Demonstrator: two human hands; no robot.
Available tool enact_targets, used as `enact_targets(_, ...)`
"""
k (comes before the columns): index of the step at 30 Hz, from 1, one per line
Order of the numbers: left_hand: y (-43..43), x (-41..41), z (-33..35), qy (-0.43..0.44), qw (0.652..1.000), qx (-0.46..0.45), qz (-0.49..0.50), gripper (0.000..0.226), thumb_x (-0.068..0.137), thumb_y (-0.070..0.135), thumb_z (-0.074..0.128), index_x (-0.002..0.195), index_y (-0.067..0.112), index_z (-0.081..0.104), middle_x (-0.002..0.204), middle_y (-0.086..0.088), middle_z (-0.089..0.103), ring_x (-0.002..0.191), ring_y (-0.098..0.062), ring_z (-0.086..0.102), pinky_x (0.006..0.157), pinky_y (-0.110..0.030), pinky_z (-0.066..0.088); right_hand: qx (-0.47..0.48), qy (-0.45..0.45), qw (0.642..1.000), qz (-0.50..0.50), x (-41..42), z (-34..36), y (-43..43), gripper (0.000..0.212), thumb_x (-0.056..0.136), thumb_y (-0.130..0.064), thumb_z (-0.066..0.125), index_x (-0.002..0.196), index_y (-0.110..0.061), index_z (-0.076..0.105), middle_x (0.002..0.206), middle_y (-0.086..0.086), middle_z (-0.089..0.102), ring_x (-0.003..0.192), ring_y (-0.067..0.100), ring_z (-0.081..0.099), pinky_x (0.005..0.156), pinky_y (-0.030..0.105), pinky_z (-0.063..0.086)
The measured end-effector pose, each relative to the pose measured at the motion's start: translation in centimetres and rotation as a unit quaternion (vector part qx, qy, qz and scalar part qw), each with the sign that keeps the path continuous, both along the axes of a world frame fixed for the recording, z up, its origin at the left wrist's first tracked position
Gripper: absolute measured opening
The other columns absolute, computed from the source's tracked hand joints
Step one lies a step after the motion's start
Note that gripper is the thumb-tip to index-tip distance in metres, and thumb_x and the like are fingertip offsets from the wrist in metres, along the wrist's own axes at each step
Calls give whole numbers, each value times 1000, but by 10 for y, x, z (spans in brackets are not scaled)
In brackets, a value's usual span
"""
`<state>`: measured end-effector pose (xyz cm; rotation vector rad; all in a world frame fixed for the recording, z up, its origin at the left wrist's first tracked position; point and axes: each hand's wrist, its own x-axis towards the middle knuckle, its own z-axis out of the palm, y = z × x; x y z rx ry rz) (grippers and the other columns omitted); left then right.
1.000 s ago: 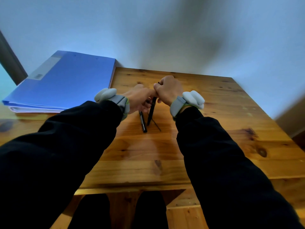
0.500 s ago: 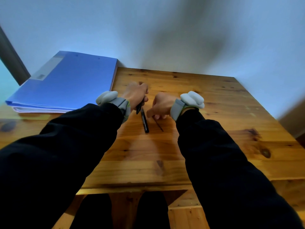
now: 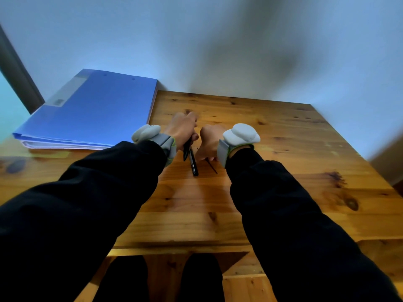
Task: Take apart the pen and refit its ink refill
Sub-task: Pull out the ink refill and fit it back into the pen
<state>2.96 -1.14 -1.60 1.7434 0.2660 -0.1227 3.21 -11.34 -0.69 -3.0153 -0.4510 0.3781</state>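
A black pen barrel (image 3: pixel 186 149) is gripped in the closed left hand (image 3: pixel 182 130). Another black pen piece (image 3: pixel 193 163) lies on the wooden table (image 3: pixel 272 171) just below. The right hand (image 3: pixel 209 140) is curled at 3 o'clock — the thin ink refill (image 3: pixel 212 166) lies at its heel; whether it is held cannot be told.

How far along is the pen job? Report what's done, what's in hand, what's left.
Done: the pen is apart. One black pen piece lies on the table, a thin refill beside it. In hand: the left hand holds another black piece; the right hand rests fisted by the refill, its grip hidden. Left: refit the refill and rejoin the pieces.
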Motion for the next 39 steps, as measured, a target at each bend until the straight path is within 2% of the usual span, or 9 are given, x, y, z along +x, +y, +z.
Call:
enact_targets(3, -1, 0, -1, 3, 1000, -5, -5, 21, 90, 27, 36, 80, 12, 46, 49, -3, 45, 35, -16, 34, 37, -17, 24, -6, -20, 1000, 15, 0, -1, -1, 36, 77, -23, 67, 60, -16, 37, 67, 0, 52, 54, 17, 48, 49, 23, 40)
enact_targets(6, -4, 0, -2, 0, 1000, 1, -12, 21, 90, 25, 37, 76, 12, 46, 45, -2, 44, 36, -17, 36, 37, -17, 24, 1, -20, 1000, 18, 1, 1, 0, 36, 78, -21, 67, 56, -18, 39, 56, -4, 44, 47, 11, 41, 41, 21, 29)
enact_targets(11, -3, -3, -4, -18, 999, 18, -26, 21, 91, 25, 35, 83, 11, 49, 49, -3, 48, 34, -16, 38, 34, -17, 26, 80, 8, 996, -45, 9, 2, -10, 23, 77, -26, 69, 63, -14, 54, 67, 3, 65, 58, 19, 61, 58, 28, 53)
enact_targets(13, -1, -4, -5, -33, 999, 7, -31, 20, 91, 23, 35, 88, 10, 50, 50, -3, 48, 34, -16, 38, 35, -19, 26, 159, -11, 983, -87, 14, 4, -18, 24, 79, -32, 66, 67, -13, 60, 72, 4, 70, 60, 19, 65, 53, 25, 52)
enact_targets(20, -6, -7, -6, -55, 995, -59, -53, 28, 99, 26, 30, 101, 9, 51, 49, -7, 42, 36, -16, 33, 38, -20, 27, 455, -91, 860, -211, 20, 11, -17, 24, 82, -25, 58, 65, -8, 63, 73, 9, 73, 61, 22, 70, 50, 30, 49)
enact_targets(23, -8, -8, -5, -70, 995, -48, -54, 23, 98, 23, 33, 94, 9, 51, 51, -7, 45, 35, -16, 35, 41, -24, 24, 523, -122, 809, -240, 23, 11, -14, 20, 81, -23, 58, 80, -5, 65, 74, 8, 72, 56, 18, 64, 53, 32, 50)
enact_targets(25, -7, -9, -4, -78, 995, -44, -54, 18, 95, 21, 37, 92, 10, 51, 52, -7, 47, 33, -15, 35, 41, -23, 23, 557, -119, 781, -255, 26, 11, -14, 19, 82, -22, 57, 86, -5, 63, 75, 8, 69, 56, 17, 60, 50, 30, 48)
enact_targets(29, -6, -12, -2, -96, 991, -50, -73, 11, 95, 22, 49, 98, 12, 50, 54, -6, 49, 33, -14, 33, 42, -23, 20, 654, -53, 702, -275, 30, 14, -17, 15, 83, -16, 56, 70, -10, 60, 62, 4, 59, 49, 15, 51, 41, 22, 41)
enact_targets(39, -5, -18, 5, -138, 985, -41, -99, 7, 94, 16, 50, 98, 10, 53, 59, -9, 49, 37, -12, 33, 35, -17, 24, 720, -9, 657, -224, 37, 11, -17, 14, 91, -6, 54, 86, -17, 62, 79, 1, 62, 66, 11, 61, 41, 19, 45)
